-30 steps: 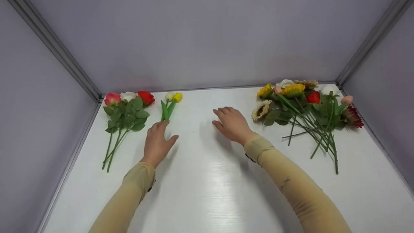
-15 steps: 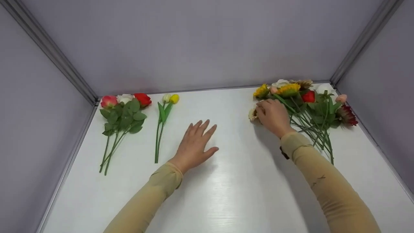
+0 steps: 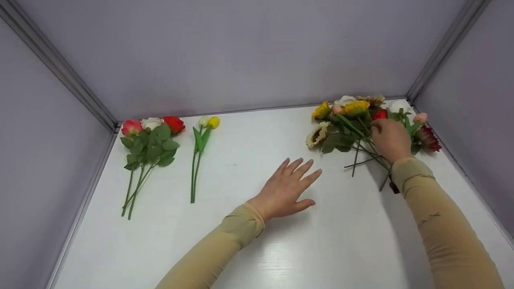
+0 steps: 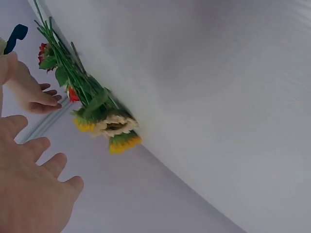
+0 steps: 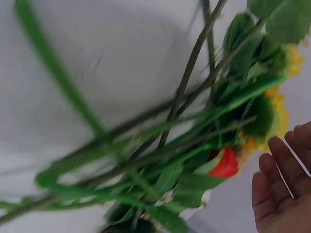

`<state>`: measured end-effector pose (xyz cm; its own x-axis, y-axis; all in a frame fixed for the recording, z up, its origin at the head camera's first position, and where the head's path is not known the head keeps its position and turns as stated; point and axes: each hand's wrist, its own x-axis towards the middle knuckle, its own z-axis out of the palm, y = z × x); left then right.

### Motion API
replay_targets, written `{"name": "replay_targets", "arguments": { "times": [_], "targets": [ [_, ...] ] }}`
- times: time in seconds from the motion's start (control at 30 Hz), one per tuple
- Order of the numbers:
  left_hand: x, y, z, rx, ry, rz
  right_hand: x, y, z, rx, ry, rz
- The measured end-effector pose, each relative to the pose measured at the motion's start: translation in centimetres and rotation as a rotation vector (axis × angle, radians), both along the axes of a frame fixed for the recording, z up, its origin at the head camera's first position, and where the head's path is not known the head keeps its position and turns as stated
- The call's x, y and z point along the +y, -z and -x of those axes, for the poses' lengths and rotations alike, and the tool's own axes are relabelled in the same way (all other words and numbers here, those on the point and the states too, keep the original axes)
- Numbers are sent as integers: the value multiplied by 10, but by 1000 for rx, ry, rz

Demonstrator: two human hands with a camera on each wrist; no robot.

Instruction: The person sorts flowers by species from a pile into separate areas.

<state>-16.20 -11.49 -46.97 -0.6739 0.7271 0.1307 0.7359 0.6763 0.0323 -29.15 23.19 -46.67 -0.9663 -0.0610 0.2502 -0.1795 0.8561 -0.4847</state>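
My right hand (image 3: 390, 138) hovers over the pile of artificial flowers on the right, its fingertips close to a red flower (image 3: 380, 114). In the right wrist view its loosely bent fingers (image 5: 282, 174) hold nothing, beside the red bloom (image 5: 225, 163) and a yellow sunflower (image 5: 272, 119). Crossing green stems (image 5: 160, 160) run below them. My left hand (image 3: 286, 189) is spread palm down over the white table, left of the pile. A cream sunflower (image 3: 318, 135) at the pile's left edge is the bloom nearest it. Part of the pile is hidden under my right hand.
Two tulips (image 3: 199, 140), one white and one yellow, lie left of centre on the white table (image 3: 241, 168). Further left lie a pink, a white and a red rose (image 3: 174, 125) with leafy stems. Grey panels (image 3: 257, 56) wall the back and sides.
My left hand has moved right, away from the tulips. My right hand has moved right onto the pile, passing over the cream sunflower and on to the red flower.
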Motion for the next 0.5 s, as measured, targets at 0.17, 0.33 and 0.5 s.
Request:
{"name": "replay_targets", "arguments": {
  "times": [0.17,0.33,0.5],
  "targets": [
    [30,2,-7,-6,66,52,30,-8,-5,-104,45,11],
    [57,5,-14,1,110,93,51,-11,-9,-161,55,-9],
    [78,11,-22,-17,137,127,63,-8,-14,-196,39,-23]
  ]
}}
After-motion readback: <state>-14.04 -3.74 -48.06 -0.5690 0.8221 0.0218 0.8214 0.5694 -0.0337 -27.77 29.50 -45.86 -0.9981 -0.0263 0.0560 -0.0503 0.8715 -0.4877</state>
